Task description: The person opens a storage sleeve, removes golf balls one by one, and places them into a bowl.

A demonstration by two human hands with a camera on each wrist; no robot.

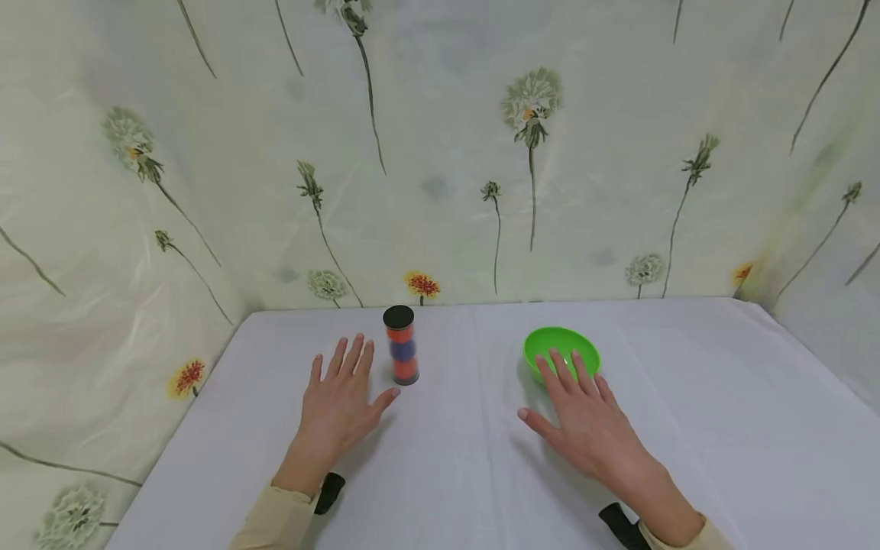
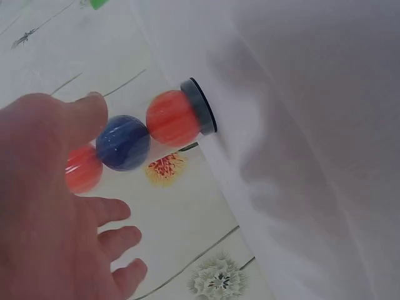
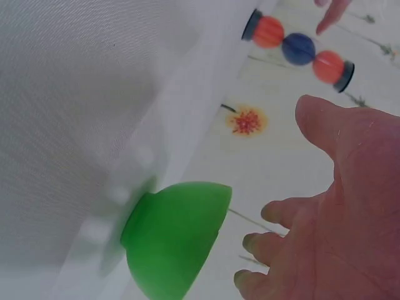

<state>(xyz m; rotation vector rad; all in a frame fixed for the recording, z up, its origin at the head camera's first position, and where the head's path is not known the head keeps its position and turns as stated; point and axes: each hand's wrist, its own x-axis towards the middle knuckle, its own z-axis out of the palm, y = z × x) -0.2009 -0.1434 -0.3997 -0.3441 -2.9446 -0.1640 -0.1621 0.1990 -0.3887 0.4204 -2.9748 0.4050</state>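
Observation:
A clear tube of balls [image 1: 402,350] with dark end caps stands upright on the table; an orange, a blue and another orange ball [image 2: 174,119] show through its wall. My left hand [image 1: 340,412] hovers just left of it, fingers spread, holding nothing. To the right, a green bowl [image 1: 538,345] sits upright on the cloth. Over its near side my right hand [image 1: 591,428] is held with straight, parted fingers, hiding part of the bowl. In the right wrist view a gap separates those fingers from the bowl [image 3: 178,237].
A white cloth covers the table [image 1: 461,473]. Behind it and along both sides hangs a pale curtain [image 1: 440,153] printed with dandelions. Dark straps [image 1: 330,493] sit at both wrists, below beige sleeves [image 1: 275,519].

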